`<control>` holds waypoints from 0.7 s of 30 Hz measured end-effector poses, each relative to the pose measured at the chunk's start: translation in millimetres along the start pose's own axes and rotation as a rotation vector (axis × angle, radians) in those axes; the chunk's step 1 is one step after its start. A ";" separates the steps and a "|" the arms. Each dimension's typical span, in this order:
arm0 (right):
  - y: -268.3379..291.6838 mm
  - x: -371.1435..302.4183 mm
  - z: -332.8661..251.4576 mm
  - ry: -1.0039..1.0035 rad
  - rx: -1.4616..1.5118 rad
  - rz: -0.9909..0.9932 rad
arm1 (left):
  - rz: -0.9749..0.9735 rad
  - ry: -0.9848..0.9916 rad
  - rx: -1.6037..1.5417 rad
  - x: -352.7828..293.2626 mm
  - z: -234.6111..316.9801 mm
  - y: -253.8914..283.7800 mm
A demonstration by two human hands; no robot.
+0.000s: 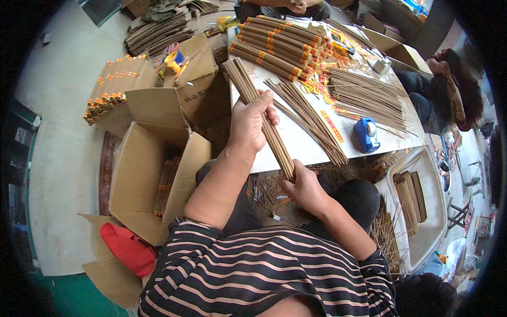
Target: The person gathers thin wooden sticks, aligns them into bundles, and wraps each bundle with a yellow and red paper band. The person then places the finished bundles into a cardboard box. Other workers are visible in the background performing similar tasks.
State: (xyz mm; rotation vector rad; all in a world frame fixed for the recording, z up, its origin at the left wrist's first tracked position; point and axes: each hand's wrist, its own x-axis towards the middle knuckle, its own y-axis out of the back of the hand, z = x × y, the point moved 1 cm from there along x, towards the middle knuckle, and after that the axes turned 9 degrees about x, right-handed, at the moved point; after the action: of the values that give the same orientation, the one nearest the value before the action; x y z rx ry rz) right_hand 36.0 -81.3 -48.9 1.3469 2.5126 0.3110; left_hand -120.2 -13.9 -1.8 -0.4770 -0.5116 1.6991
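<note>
A bundle of brown incense sticks (274, 138) slants across the front of the white table, held in both my hands. My left hand (252, 120) wraps round its upper part, and my right hand (305, 189) grips the lower end, just past the table edge. Loose incense sticks (311, 120) lie right beside the bundle on the table (248, 158), with a wider spread of sticks (364, 95) farther right. A blue tape dispenser (366, 135) stands near the table's right corner. Behind, banded incense bundles (280, 45) are stacked in a pile with red and yellow wrappers.
An open cardboard box (142, 174) with wrapped bundles inside stands at my left, a red cloth (127, 248) below it. More bundles (119, 87) are piled beyond. At right a white plastic tub (429, 232) holds sticks. People sit across the table and at its right.
</note>
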 end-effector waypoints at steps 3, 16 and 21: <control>7.1 -6.3 -19.8 -0.317 0.650 -0.273 | -0.327 0.220 -0.200 -11.8 -22.5 10.1; 0.7 17.6 -2.3 -0.438 0.810 -0.314 | -0.332 0.327 -0.416 11.1 -56.4 42.7; -1.9 27.4 9.4 -0.378 0.146 -0.131 | 0.028 0.298 -0.193 15.9 -63.6 53.4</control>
State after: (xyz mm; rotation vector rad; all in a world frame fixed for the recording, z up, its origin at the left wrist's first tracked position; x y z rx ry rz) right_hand 23.2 -58.8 -62.1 1.1551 2.3203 -0.1459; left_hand -129.4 -2.3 -85.1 -0.8659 -0.4533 1.5759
